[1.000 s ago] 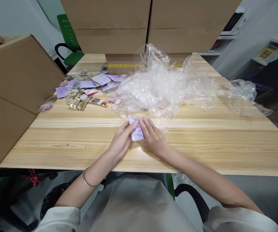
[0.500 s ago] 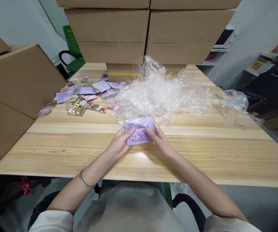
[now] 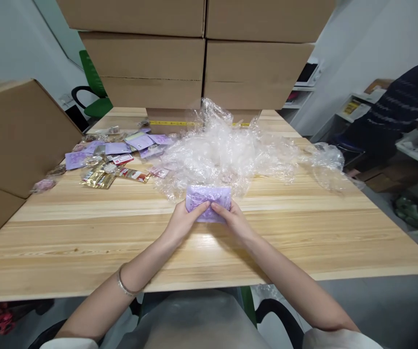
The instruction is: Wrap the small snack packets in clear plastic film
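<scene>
Between my two hands is a flat purple packet (image 3: 209, 194) in shiny clear film, raised above the table. My left hand (image 3: 185, 218) grips its left side and my right hand (image 3: 235, 217) its right side. Both thumbs lie across the front face, their tips nearly meeting; the other fingers are hidden behind it. Just beyond the packet spreads a big heap of crumpled clear plastic film (image 3: 223, 150). To the left lie several purple packets (image 3: 117, 148), some gold sachets (image 3: 102, 178) and a red-and-white packet (image 3: 122, 159).
Stacked cardboard boxes (image 3: 151, 58) rise at the back of the wooden table (image 3: 121, 232). Another large carton (image 3: 20, 131) stands on the left edge. A person in a dark patterned top (image 3: 405, 97) is at the far right, near shelves. A green chair (image 3: 94, 82) stands behind left.
My thumbs have slid inward towards each other on the packet, which now sits more level. The camera view has shifted, showing more of the person at the right.
</scene>
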`<state>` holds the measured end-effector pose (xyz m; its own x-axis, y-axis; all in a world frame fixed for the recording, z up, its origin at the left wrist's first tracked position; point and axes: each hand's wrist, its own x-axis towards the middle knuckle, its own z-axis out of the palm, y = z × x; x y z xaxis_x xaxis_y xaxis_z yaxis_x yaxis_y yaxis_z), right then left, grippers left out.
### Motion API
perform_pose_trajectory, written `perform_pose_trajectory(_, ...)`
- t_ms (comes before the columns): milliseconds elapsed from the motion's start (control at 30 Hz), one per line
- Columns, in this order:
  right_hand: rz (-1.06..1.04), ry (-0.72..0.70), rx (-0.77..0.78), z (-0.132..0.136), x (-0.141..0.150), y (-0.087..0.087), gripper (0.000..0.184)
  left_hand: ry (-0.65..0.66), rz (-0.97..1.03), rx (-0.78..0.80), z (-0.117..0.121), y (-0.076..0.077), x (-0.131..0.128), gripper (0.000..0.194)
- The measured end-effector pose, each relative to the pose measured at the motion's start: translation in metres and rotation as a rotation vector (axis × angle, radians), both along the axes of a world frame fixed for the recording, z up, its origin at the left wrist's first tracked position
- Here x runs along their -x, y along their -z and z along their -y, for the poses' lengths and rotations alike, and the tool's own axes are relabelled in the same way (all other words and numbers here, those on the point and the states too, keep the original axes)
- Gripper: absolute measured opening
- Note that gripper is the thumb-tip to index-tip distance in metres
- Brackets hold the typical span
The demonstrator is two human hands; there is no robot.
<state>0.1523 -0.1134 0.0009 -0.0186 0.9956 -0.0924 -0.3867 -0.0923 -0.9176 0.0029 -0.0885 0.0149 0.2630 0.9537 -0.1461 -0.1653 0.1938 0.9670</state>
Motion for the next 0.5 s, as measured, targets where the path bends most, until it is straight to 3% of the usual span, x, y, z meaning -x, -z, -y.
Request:
perform_pose_trajectory(67, 0.108, 0.039, -0.063, 0.002, 0.000, -0.001, 0.042, 0.012, -0.026, -0.014, -0.001, 0.003, 0.003, 0.041)
perform_pose_trajectory(167, 0.267, -0.016, -0.115, 0.009, -0.006, -0.005, 0.041, 0.049, -0.053, -0.046, 0.000, 0.005, 0.004, 0.042)
perform_pose_trajectory(267, 0.411, 0.023, -0.009, 0.020, -0.036, -0.010, 0.041, 0.023, -0.160, -0.077, 0.002, 0.007, 0.005, 0.040)
perform_pose_trajectory(333, 0.524, 0.273, 0.113, 0.021, -0.075, -0.016, 0.042, -0.057, -0.238, -0.089, 0.001, 0.009, 0.007, 0.040)
perform_pose_trajectory(400, 0.671, 0.679, 0.175, 0.011, -0.126, -0.028, 0.038, -0.091, -0.265, -0.074, 0.001, 0.010, 0.010, 0.041)
perform_pose_trajectory(433, 0.715, 0.801, 0.191, -0.001, -0.152, -0.038, 0.033, -0.087, -0.260, -0.062, 0.001, 0.011, 0.010, 0.041)
perform_pose_trajectory(500, 0.761, 0.899, 0.220, -0.035, -0.200, -0.063, 0.025, -0.059, -0.244, -0.039, 0.001, 0.012, 0.010, 0.040)
